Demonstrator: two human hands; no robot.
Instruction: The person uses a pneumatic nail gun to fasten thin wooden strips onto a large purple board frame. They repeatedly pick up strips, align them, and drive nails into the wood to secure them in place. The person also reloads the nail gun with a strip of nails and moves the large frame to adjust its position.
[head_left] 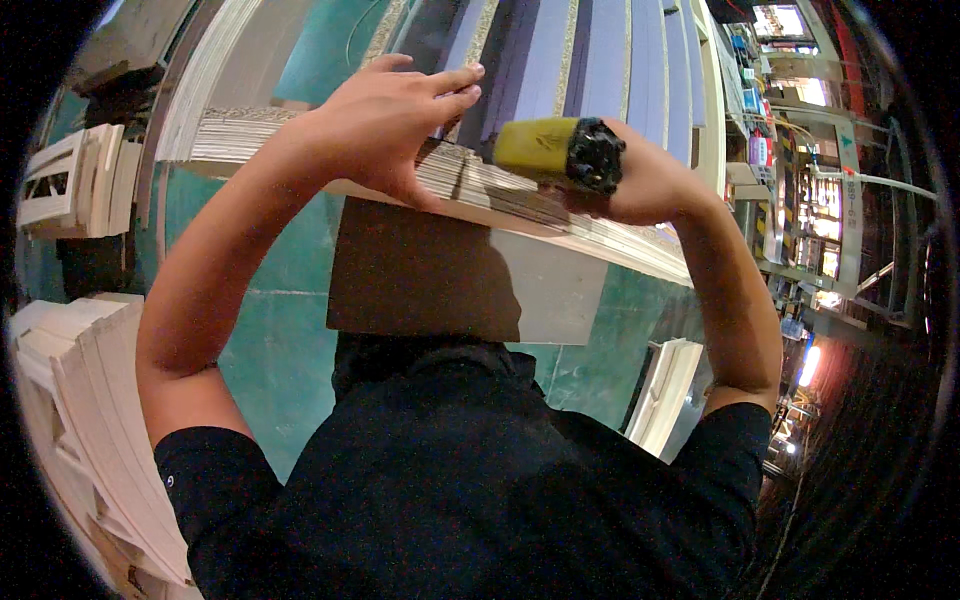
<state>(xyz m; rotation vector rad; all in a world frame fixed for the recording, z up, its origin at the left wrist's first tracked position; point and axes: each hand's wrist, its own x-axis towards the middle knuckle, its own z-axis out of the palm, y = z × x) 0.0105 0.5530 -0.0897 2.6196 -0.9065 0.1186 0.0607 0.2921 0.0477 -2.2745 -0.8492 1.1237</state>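
My left hand (385,125) is open over the near edge of a stack of thin frame boards (470,175), fingers spread and thumb down along the front side. At the right my right hand (645,180) is closed around a chunky yellow tool with a black end (560,152). Its exact kind does not show, and my fingers under it are mostly hidden. The tool is above the near edge of the same boards. Beyond it, long bluish-purple slats (595,70) with speckled raw edges run away from me.
A flat grey-brown panel (420,270) lies between me and the stack, over a green floor (285,330). Pale frames are stacked at the left (80,185) and lower left (90,390). Another pale piece (665,395) stands by my right elbow. Cluttered shelving (755,130) lines the right.
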